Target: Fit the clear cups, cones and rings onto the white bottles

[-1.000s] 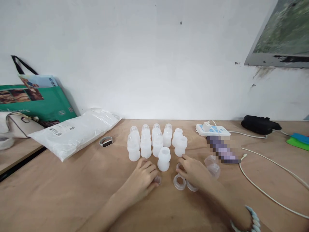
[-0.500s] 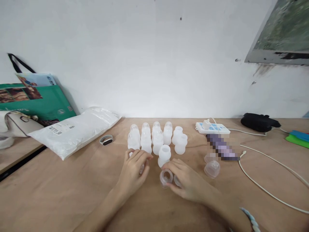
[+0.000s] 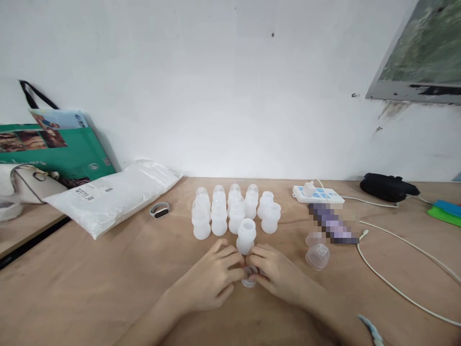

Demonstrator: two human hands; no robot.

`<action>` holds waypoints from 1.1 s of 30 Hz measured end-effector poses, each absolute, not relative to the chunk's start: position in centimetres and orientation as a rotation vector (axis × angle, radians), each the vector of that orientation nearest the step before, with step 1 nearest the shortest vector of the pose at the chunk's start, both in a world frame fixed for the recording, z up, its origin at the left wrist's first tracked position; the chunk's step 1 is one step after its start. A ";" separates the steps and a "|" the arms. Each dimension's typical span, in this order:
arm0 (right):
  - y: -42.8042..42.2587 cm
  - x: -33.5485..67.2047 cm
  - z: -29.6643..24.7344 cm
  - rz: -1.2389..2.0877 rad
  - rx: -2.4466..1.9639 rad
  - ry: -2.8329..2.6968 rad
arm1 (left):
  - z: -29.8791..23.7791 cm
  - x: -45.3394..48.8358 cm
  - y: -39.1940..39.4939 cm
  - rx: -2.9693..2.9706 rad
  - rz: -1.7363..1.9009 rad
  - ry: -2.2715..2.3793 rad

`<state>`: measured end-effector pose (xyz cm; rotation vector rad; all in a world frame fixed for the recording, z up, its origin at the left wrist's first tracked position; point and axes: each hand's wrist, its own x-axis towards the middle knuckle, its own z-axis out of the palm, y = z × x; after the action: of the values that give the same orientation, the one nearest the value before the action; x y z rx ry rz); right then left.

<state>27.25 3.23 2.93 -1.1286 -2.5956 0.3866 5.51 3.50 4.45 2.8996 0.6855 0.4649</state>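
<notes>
My left hand and my right hand meet low in the middle of the table. Between their curled fingers is a small clear plastic cap, held from both sides. Part of it is covered by fingertips. Just beyond my fingers stands an uncapped milky-white bottle with an open neck. Behind it, several matching bottles wear clear domed caps, one being the front-left bottle. To their right, an open bottle stands in front of another open one.
Clear dome caps lie to the right, near a blurred phone. A power strip and a white cable are at the right. A white plastic parcel and a wristband lie left.
My left hand has moved right, from the front-left bottle to the clear cap at my right hand. The front-left bottle now shows fully. The right hand stays near its place.
</notes>
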 end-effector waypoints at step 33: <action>3.4 27.2 2.8 0.331 -1.086 -2.639 | 3.4 5.8 2.5 2.849 0.214 0.723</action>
<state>27.16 3.36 2.80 -1.0856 -2.6387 0.3310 5.75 2.51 3.40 2.8489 0.7228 0.2139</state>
